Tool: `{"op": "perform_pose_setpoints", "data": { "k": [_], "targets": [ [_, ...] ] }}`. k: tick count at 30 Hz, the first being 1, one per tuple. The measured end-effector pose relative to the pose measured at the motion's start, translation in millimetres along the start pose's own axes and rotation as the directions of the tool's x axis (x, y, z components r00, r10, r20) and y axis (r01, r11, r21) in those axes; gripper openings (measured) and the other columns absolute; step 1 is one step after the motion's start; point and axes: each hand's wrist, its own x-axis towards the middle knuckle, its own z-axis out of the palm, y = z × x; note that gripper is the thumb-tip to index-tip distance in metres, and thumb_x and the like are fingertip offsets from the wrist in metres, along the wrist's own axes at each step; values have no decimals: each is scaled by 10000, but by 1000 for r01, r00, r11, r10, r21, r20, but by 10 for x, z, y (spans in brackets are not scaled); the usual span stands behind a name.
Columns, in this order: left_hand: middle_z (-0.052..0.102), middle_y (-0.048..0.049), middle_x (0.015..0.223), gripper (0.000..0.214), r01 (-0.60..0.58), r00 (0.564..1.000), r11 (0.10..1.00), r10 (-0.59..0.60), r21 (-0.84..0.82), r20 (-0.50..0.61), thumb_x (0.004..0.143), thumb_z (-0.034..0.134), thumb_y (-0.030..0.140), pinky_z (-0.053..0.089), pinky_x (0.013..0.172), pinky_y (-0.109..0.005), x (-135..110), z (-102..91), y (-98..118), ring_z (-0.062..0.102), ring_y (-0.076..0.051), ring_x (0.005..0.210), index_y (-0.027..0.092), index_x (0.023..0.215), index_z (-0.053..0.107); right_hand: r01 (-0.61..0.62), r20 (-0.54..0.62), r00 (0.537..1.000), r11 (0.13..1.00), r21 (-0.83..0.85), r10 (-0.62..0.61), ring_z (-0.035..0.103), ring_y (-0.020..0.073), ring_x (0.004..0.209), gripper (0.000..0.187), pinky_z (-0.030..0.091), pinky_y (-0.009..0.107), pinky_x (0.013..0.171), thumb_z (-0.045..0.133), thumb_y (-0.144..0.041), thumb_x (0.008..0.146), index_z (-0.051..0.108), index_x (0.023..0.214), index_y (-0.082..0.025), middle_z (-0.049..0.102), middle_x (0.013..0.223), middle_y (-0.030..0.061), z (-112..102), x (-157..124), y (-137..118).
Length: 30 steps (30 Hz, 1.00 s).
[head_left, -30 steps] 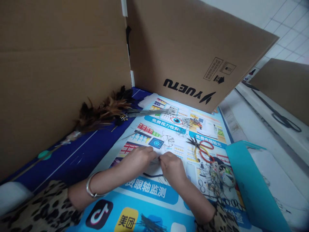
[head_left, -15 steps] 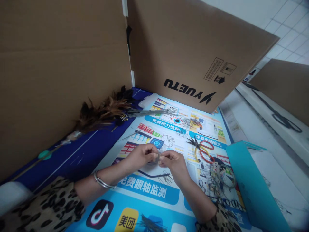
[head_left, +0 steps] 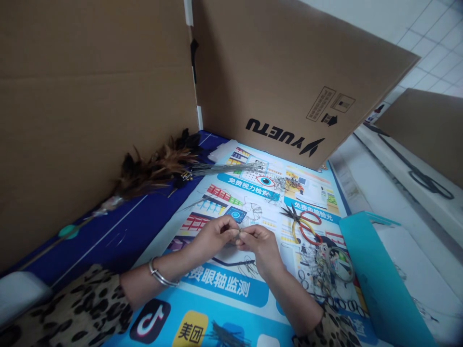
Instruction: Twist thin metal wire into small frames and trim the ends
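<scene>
My left hand (head_left: 217,234) and my right hand (head_left: 261,245) meet over the printed poster (head_left: 231,262), fingertips pinched together. Between them is something small and greyish, mostly hidden by the fingers, too small to name. Just below the hands lies a small bunch of thin wires (head_left: 248,266). A loose coil of fine wire (head_left: 252,210) rests beyond them. To the right of my right hand are scissors (head_left: 302,224) with red and yellow handles, their dark blades apart.
Cut wire pieces (head_left: 227,335) lie at the near edge. A long wire bundle (head_left: 227,167) and brown feathers (head_left: 155,168) are at the back left. Rings and small metal parts (head_left: 325,279) cluster beside a teal box (head_left: 379,274). Cardboard panels (head_left: 282,72) wall the back and left.
My left forearm and its bracelet have shifted slightly right. Both hands stay pinched together in nearly the same place, with only a small shift of the fingers.
</scene>
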Motion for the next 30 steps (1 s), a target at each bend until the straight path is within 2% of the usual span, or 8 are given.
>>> {"op": "perform_pose_setpoints", "data": {
  "k": [7,10,12,15,19,21,24,30],
  "targets": [
    [490,47,614,105,15,999,1000,-15,18,40,770,517,240,365,557,-205,25,-27,-42,458,-90,576,155,710,502,-3,-3,1000,999,-46,3,615,131,592,206,505,265,596,679,-323,686,624,751,-136,658,637,22,-3,28,-9],
    [504,42,610,97,10,988,996,-24,92,149,783,490,241,380,555,-208,66,-138,47,475,-98,572,158,748,529,-37,78,996,983,-181,52,589,112,532,162,479,230,545,665,-286,679,618,735,-141,623,566,-4,-102,67,-120],
    [552,21,670,133,-49,981,966,-1,253,195,801,456,234,394,593,-215,89,-250,154,513,-113,632,163,766,563,-52,183,976,945,-322,116,573,106,506,122,457,209,509,642,-252,678,622,730,-144,597,537,-17,-206,80,-230],
    [603,5,734,170,-186,962,803,31,566,271,797,452,223,396,658,-219,96,-415,300,551,-133,711,183,756,612,-6,389,882,831,-557,267,547,101,487,96,415,185,463,603,-217,677,643,727,-145,592,539,-18,-359,63,-398],
    [637,-34,805,166,-265,953,469,-6,843,303,775,476,208,390,655,-241,55,-513,310,583,-170,750,189,753,640,291,532,797,589,-754,287,555,105,558,108,387,173,503,575,-160,664,674,706,-159,647,621,-5,-441,13,-522],
    [647,-60,799,156,-268,958,347,-6,899,287,766,482,192,395,627,-258,26,-504,256,591,-191,725,178,731,633,384,558,787,499,-777,263,558,105,574,138,379,174,522,554,-146,671,685,708,-170,666,659,-7,-429,-2,-531],
    [648,-87,765,155,-286,955,258,0,923,297,759,477,164,411,605,-278,-17,-453,199,592,-207,669,160,695,618,425,564,787,443,-790,251,551,102,565,181,365,175,522,525,-139,687,693,739,-181,668,656,-15,-386,-5,-501],
    [646,-129,762,237,-320,946,121,-8,940,323,663,437,-6,426,581,-324,-93,-331,253,603,-252,661,119,756,615,370,460,880,437,-820,118,540,98,555,169,345,177,514,505,-173,742,672,717,-176,634,611,-19,-317,19,-393]
  ]
}}
